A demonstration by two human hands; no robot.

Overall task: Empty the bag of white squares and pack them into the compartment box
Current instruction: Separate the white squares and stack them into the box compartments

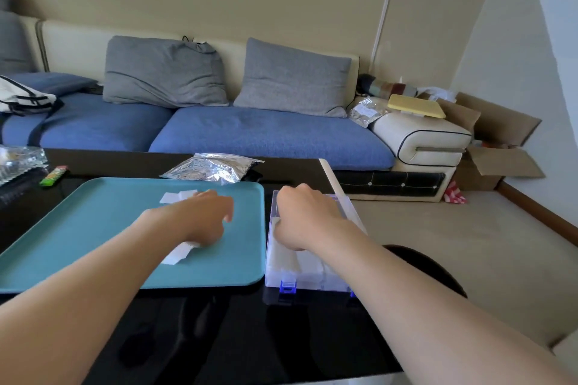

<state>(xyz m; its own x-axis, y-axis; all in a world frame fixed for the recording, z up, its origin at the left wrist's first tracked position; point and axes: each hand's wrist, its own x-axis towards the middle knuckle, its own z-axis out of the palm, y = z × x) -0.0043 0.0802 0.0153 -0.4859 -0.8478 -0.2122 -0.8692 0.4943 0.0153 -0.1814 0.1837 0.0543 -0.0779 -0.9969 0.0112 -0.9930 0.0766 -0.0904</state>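
Observation:
A teal tray (93, 228) lies on the black table, with white squares (176, 197) at its far side and more white squares (176, 255) nearer me. My left hand (203, 222) hovers palm down over the tray, its fingers curled down onto the squares; whether it holds one is hidden. The clear compartment box (308, 275) with blue latches stands right of the tray, white pieces inside. My right hand (303, 216) reaches into the box, fingers bent downward and hidden. The silver foil bag (212, 167) lies behind the tray.
A sofa with blue seats (266, 134) and grey cushions runs behind the table. Another foil bag (18, 159) and a green pack (53, 176) sit at the table's far left. The box's open lid (336, 187) stands up at its right. Cardboard boxes (497, 162) stand on the floor.

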